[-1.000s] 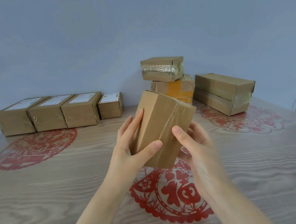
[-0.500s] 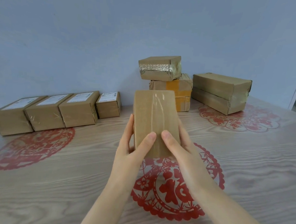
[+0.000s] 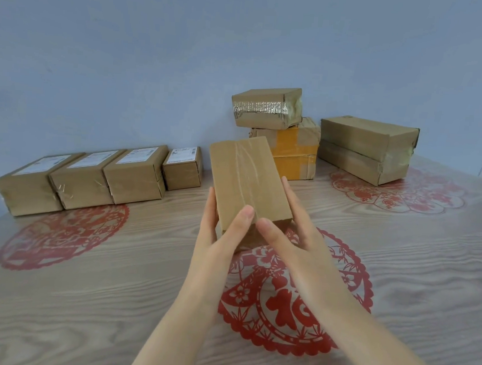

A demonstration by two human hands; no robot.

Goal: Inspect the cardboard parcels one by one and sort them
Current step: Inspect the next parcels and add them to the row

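You've got the plain parcel [image 3: 247, 182] in both hands over the middle of the tabletop [image 3: 83, 299], just above the far rim of the central red paper-cut [image 3: 282, 307]. Your left hand [image 3: 217, 237] grips its left side with the thumb hooked over the near end of the top face. Your right hand [image 3: 296, 237] grips the right side the same way, so both are clamped on it and the two thumbs are nearly touching. The parcel's broad face points up at you, far end tipped higher, with a strip of clear tape running lengthwise down it.

Along the far left edge, by the wall [image 3: 157, 62], there's a row of four labelled parcels [image 3: 97, 178] packed side by side, white labels up. Back at the far edge near the centre, a silver-taped parcel [image 3: 266, 107] sits on top of a yellow-taped parcel [image 3: 293, 149]. Just right of that stack is a big parcel [image 3: 367, 148], close to the far right corner.
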